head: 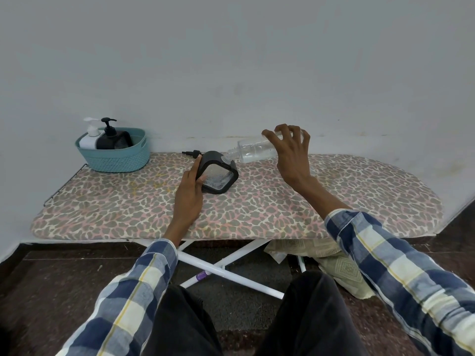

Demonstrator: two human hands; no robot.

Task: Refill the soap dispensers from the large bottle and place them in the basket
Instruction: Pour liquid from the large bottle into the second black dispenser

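Both hands work the pour: left hand (191, 187) grips the tilted black dispenser (218, 176) steady so right hand (290, 152), gripping the clear bottle (253, 150), can feed its mouth.

Blue, white and navy checked long sleeves (401, 255) with thin yellow lines, dark, perhaps black, trousers (308, 317)

Three soap dispensers: two in the one basket (113, 156) far left, one (218, 176) on the surface. One large bottle (254, 150). One loose pump (191, 153).

Right hand (290, 152) hides the clear bottle (253, 150) base
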